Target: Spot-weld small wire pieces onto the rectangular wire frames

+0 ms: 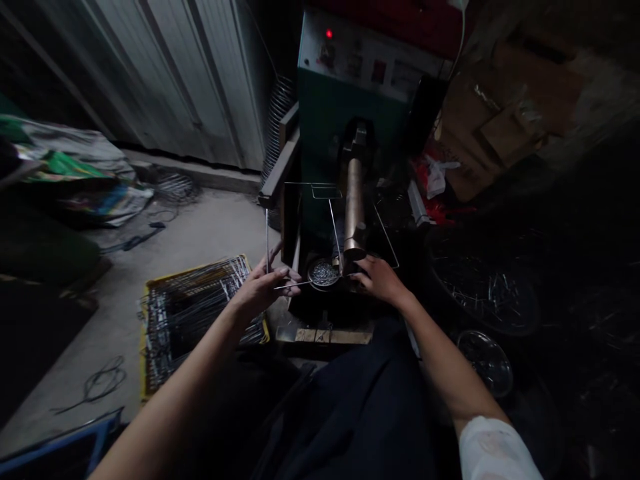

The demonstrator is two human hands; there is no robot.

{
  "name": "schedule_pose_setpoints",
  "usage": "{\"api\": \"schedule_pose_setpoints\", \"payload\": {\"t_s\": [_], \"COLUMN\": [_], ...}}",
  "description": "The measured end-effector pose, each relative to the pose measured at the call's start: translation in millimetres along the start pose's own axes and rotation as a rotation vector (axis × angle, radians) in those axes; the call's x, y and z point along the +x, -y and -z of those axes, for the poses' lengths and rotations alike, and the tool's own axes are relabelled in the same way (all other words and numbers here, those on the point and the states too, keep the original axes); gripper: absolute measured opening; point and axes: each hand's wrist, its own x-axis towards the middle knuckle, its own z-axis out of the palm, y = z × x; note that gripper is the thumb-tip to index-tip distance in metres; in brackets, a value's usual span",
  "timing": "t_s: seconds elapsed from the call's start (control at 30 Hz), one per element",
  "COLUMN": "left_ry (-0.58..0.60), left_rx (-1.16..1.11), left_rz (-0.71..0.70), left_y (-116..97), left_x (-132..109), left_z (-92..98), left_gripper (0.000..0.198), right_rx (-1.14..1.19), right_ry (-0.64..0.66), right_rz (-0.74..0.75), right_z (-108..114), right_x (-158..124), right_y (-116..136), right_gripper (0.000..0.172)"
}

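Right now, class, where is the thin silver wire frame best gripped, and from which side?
Probably the near rail of the thin silver wire frame, pinched from the operator's side as the left hand does; farther back it straddles the brass-coloured cylinder.

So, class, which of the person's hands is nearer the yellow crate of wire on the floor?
Left. The left hand holds a wire frame just above the yellow crate's right edge; the right hand sits farther right, under the copper arm.
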Motion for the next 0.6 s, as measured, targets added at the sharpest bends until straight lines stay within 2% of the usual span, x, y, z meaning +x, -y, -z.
{"api": "schedule_pose_setpoints", "payload": {"t_s": [0.2,0.27,0.33,0.4,0.47,0.53,0.6], "left_ry": [-0.017,-0.008,0.002,0.016,0.024,0.020,0.020], "left_rx": [0.041,0.048,0.051,0.046,0.034,0.021,0.017], "left_rz": [0.015,0.014,0.007,-0.002,0.007,0.020,0.026], "left_y": [1,1,1,2,2,1,1], "left_x": [0,0,-1,0,3,4,-1], "left_z": [1.6,3.3,5.1,6.5,6.3,3.6,-1.1], "left_gripper": [0.092,0.093,0.093,0.092,0.093,0.095,0.099], "right_rx": [0.039,0.075,0.065,0.037,0.107,0.332,0.608], "right_ry": [-0.028,-0.079,-0.193,-0.356,-0.440,-0.403,-0.345], "right_rz": [-0.009,0.014,-0.016,-0.160,-0.364,-0.539,-0.643], "right_z": [-1,2,6,11,14,14,13], "right_x": [-2,-8,-15,-21,-24,-23,-24], "right_y": [4,0,-11,-28,-46,-57,-59], "right_gripper": [0.035,0.036,0.044,0.048,0.038,0.029,0.026]}}
